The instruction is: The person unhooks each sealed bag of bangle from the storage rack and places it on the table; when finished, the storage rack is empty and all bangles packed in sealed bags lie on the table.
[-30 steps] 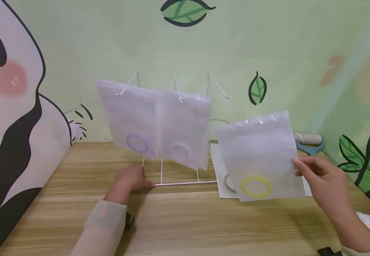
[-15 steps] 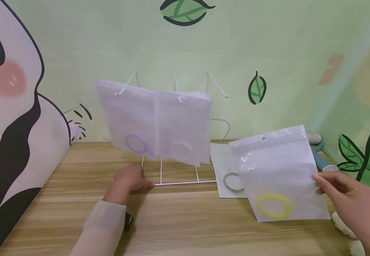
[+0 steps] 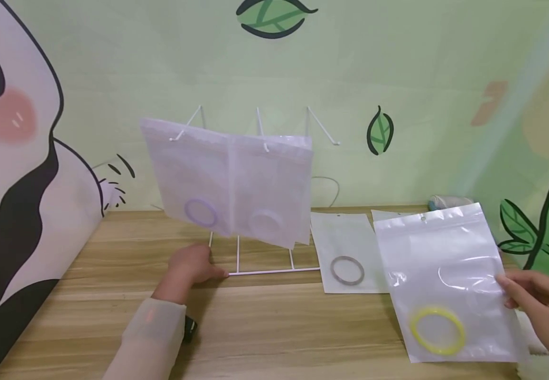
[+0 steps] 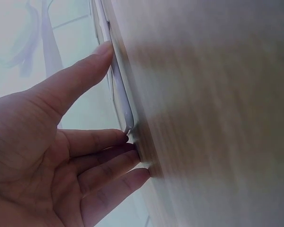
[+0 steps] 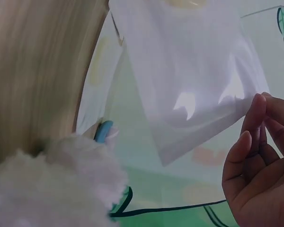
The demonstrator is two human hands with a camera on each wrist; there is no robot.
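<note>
My right hand point(image 3: 547, 311) pinches the right edge of a white zip bag point(image 3: 450, 264) between thumb and fingertips. A yellow ring point(image 3: 437, 331) shows through the lower part of this bag, which is lifted and slightly tilted at the right front. With thumb and fingertips, my left hand point(image 3: 193, 264) holds the front left corner of a white wire rack point(image 3: 274, 272); in the left wrist view the thumb lies along the rod point(image 4: 122, 90). Bags hang from two of the rack's hooks, one with a purple ring point(image 3: 201, 212). The right hook point(image 3: 324, 126) carries nothing.
A flat bag with a grey ring point(image 3: 347, 270) lies on the wooden table point(image 3: 274, 327) right of the rack. Another bag point(image 3: 383, 214) lies partly hidden behind the held one. A whitish roll point(image 3: 450, 202) is at the back. White fluffy material point(image 5: 61, 184) lies by the right wrist.
My right hand has carried the bag with the yellow ring rightward and nearer to me, away from the rack, uncovering the grey-ring bag. The left hand stays at the rack's corner.
</note>
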